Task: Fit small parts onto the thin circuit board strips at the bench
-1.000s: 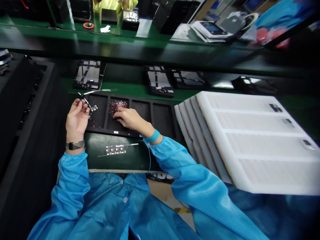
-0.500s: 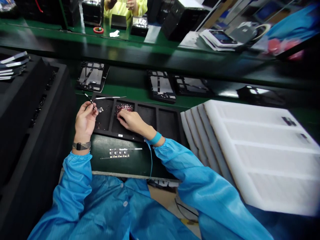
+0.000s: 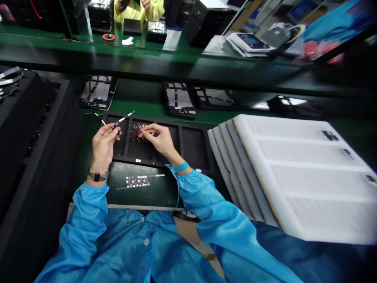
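My left hand point(image 3: 104, 141) is closed on a small part with thin black-and-white strips, perhaps flex cables point(image 3: 125, 118), sticking out past the fingers. Behind that hand is the left compartment of a black foam tray point(image 3: 192, 144). Over the second compartment my right hand point(image 3: 159, 137) pinches at a heap of tiny red and silver parts point(image 3: 138, 130). Whatever lies between its fingertips is too small to make out. Nearer to me on the green bench lies a panel of small circuit boards point(image 3: 138, 181), with a thin strip beside it.
Opened tablet-like devices point(image 3: 179, 100) lie along the conveyor behind the tray. White foam trays point(image 3: 297, 173) are stacked at the right, black foam trays point(image 3: 55, 129) at the left. Across the line a person in yellow point(image 3: 140, 11) works near a roll of tape point(image 3: 108, 37).
My left hand has turned, and the strips it holds now point more upward. My right hand has lifted slightly from the heap, its thumb and index finger pinched. The camera view has shifted a little.
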Tool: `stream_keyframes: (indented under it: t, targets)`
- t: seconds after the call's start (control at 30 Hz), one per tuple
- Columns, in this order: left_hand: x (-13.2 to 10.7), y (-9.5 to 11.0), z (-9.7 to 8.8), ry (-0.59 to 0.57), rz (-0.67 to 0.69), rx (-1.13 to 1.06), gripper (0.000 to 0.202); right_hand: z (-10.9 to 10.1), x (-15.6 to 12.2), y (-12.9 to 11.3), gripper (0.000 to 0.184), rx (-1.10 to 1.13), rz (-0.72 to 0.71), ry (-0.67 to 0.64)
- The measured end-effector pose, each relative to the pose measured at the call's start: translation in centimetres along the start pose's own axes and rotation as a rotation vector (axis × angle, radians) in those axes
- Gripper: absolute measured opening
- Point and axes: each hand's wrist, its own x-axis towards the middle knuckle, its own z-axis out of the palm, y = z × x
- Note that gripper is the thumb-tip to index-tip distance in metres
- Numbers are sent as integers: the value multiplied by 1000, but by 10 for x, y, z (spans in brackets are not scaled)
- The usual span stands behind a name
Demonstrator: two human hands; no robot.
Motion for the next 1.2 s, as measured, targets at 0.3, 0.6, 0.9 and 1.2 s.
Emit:
stream_keyframes:
  t: [0.3, 0.6, 0.9, 1.2]
  targets:
    - [-10, -23, 23, -4, -26, 141, 25, 9, -8, -7, 34, 85, 36, -145]
    - [-14, -24, 23, -52, -73, 188, 30, 10, -14, -17, 38, 76, 33, -236]
    - [-16, -23, 23, -56, -72, 246, 33, 6, -15, -18, 31, 34, 75, -252]
    - [-21, -28, 27, -3, -18, 318, 32, 9, -19, -16, 25, 2, 98, -171]
